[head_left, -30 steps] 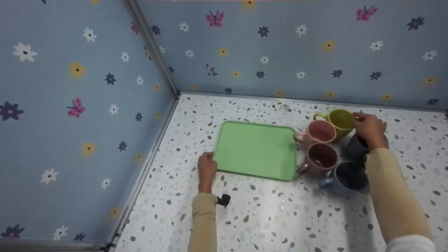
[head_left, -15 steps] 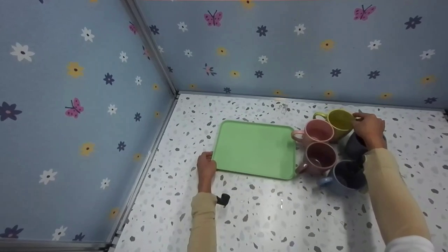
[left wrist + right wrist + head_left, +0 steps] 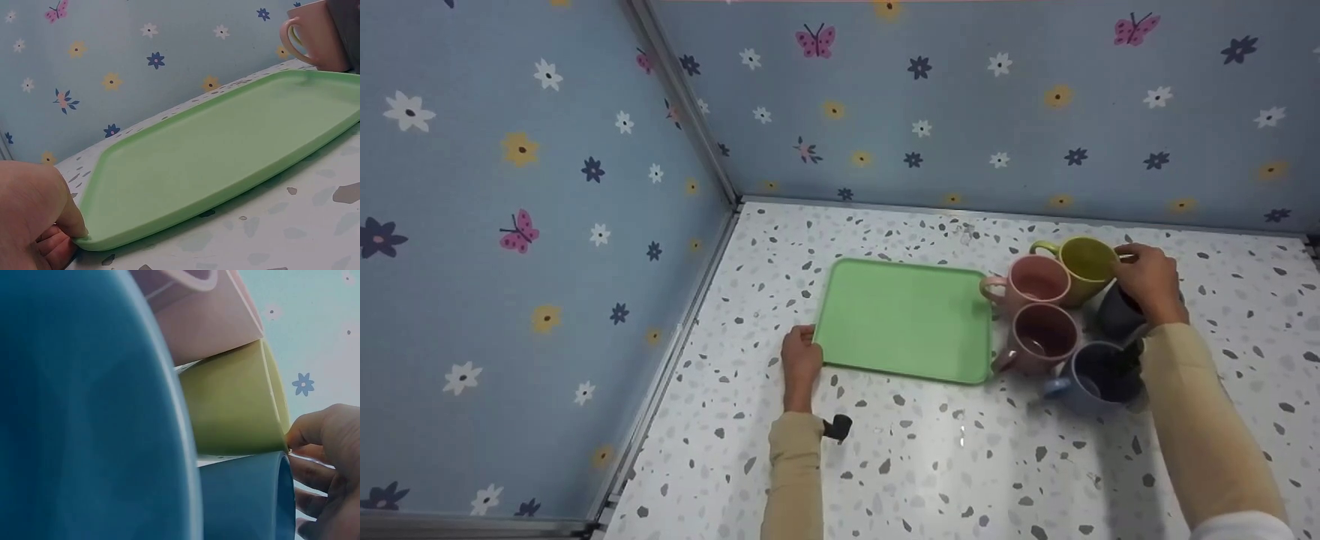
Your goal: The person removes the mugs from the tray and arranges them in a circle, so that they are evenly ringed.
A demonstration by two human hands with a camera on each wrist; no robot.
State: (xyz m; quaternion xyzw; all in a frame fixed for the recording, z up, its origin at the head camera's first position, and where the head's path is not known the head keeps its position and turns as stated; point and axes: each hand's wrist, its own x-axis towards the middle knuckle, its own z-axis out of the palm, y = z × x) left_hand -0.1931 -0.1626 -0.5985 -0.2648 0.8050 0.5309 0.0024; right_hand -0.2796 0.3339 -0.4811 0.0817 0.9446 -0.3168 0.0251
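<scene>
A light green rectangular tray lies flat on the speckled table. My left hand grips its near left corner; in the left wrist view the thumb is on the rim, with curled fingers below. To the tray's right stand several upright mugs close together. My right hand pinches the right rim of the yellow mug, and in the right wrist view thumb and fingertip meet at that rim. Before it stand a pink mug and a mauve mug. The forearm partly hides a dark grey mug.
A blue mug stands nearest me, under the right forearm, and its rim fills much of the right wrist view. Flowered wall panels close off the back and left. The pink mug's handle reaches over the tray's right edge.
The yellow mug and my right hand have come slightly nearer to me. My left hand and the tray hold still. The head view has shifted a little.
</scene>
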